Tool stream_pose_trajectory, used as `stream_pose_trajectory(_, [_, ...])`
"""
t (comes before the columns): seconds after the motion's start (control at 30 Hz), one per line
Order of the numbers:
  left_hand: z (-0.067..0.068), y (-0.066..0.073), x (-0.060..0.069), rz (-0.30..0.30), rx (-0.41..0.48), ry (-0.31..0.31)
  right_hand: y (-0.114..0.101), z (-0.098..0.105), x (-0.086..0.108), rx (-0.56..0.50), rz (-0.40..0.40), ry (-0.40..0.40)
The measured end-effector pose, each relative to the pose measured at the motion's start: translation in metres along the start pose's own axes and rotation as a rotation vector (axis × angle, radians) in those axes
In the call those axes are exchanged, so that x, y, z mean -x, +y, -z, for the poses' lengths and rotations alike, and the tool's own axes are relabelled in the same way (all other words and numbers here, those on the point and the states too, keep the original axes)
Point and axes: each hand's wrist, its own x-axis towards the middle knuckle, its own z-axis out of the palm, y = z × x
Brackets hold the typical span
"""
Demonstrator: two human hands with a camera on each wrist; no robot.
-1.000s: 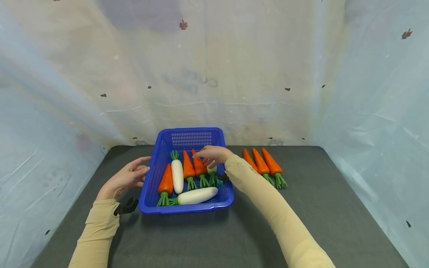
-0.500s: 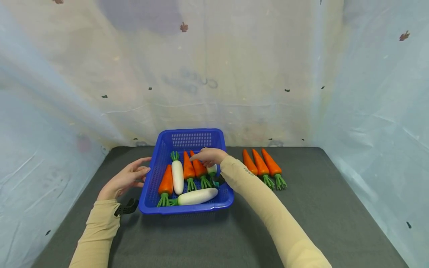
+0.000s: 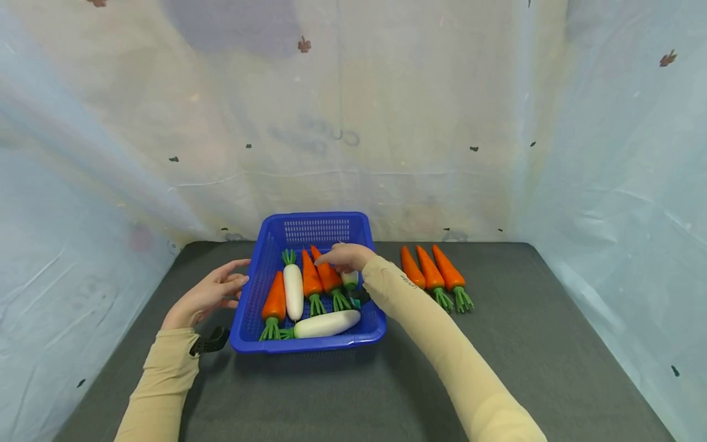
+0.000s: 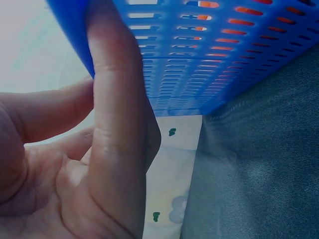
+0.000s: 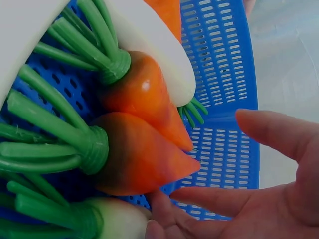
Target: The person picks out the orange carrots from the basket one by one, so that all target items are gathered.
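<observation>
My left hand (image 3: 208, 294) touches the left side of the blue basket (image 3: 306, 347) with relaxed fingers; the left wrist view shows a finger of that hand (image 4: 117, 119) against the perforated wall (image 4: 172, 79). Inside the basket, my right hand (image 3: 348, 256) is over a slanted carrot (image 3: 327, 277) and a partly covered white radish (image 3: 350, 280). In the right wrist view, the fingertips of the right hand (image 5: 239, 189) touch the side of the carrot (image 5: 144, 154), with the thumb held apart. The radish (image 5: 119, 219) lies beside that carrot.
Two more carrots (image 3: 312, 276) (image 3: 274, 298) and an upright-lying radish (image 3: 294, 291) are in the basket, with another radish (image 3: 327, 324) crosswise along the front. Three carrots (image 3: 448, 268) (image 3: 431, 268) (image 3: 412, 268) lie on the dark table (image 3: 525, 331) at the right.
My right hand has moved slightly left. The carrot beside it has turned a little, its tip shifting left and its green stems right. The left hand stays at the basket.
</observation>
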Motion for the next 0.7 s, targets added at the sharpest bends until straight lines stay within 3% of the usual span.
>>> stream_pose_trajectory(0.3, [0.000, 0.003, 0.001, -0.015, -0.001, -0.016, 0.001, 0.001, -0.010, 0.028, -0.039, 0.036])
stream_pose_trajectory(0.7, [-0.002, 0.004, 0.002, -0.008, -0.014, -0.010, 0.006, -0.004, -0.003, 0.038, 0.015, 0.066])
